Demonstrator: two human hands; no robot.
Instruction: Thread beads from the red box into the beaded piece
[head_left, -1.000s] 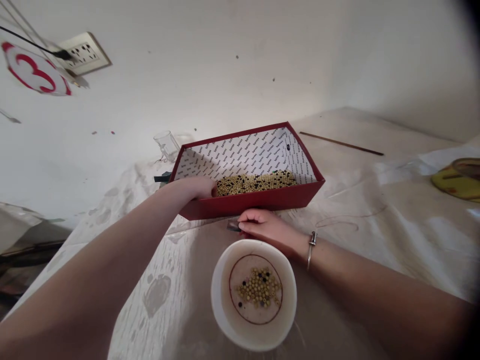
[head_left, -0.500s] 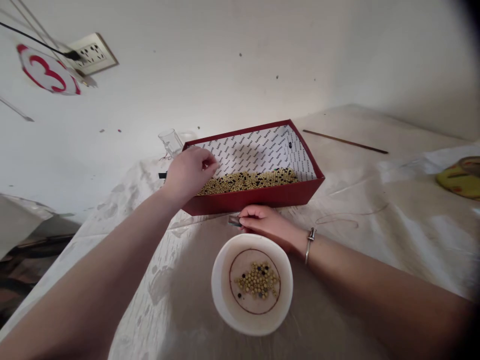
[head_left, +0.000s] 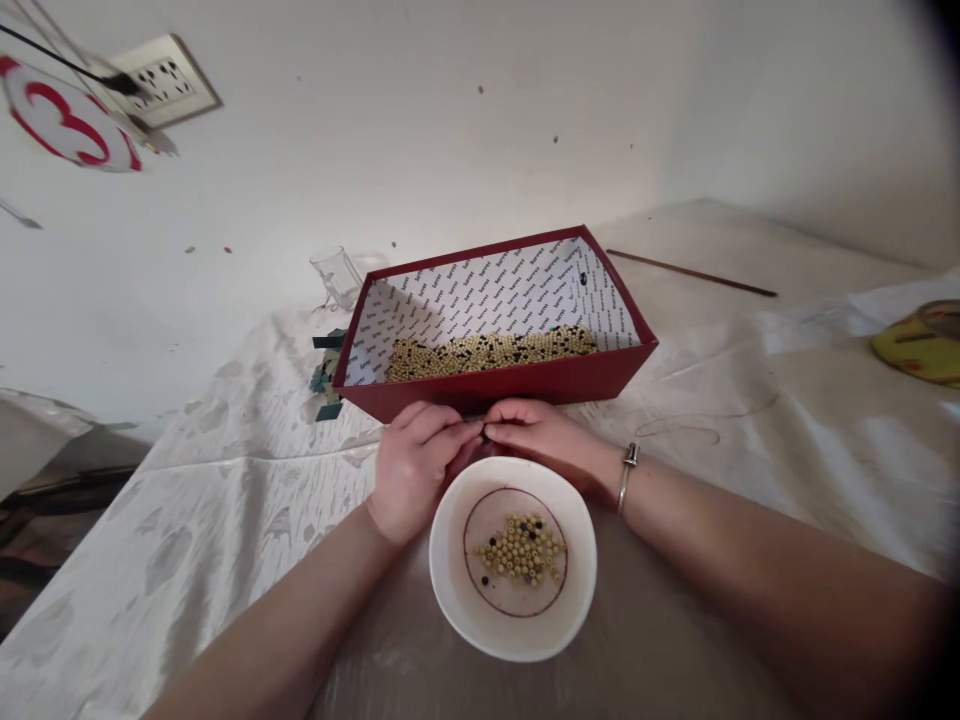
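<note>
My left hand (head_left: 420, 462) and my right hand (head_left: 551, 436) meet fingertip to fingertip between the red box and the white bowl. Both are closed in a pinch. A tiny dark piece (head_left: 486, 432) shows at the right fingertips; its kind is too small to tell. Whatever the left fingers grip is hidden. Just in front of the hands, the white bowl (head_left: 513, 640) holds pale yellow beads (head_left: 517, 550) with a few black ones. Behind them, the red box (head_left: 495, 385) has a layer of yellow and black beads (head_left: 487, 355) along its near side.
Dark green strips (head_left: 328, 343) lie left of the box, near a clear glass (head_left: 337, 275). A thin brown stick (head_left: 690, 273) and a loose thread (head_left: 679, 432) lie on the right. A yellow object (head_left: 919, 345) is at the right edge. A wall socket (head_left: 165, 80) is at upper left.
My left hand has come from over the box's left end down to my right fingertips. The flat dark piece seen at the right fingers is now mostly hidden.
</note>
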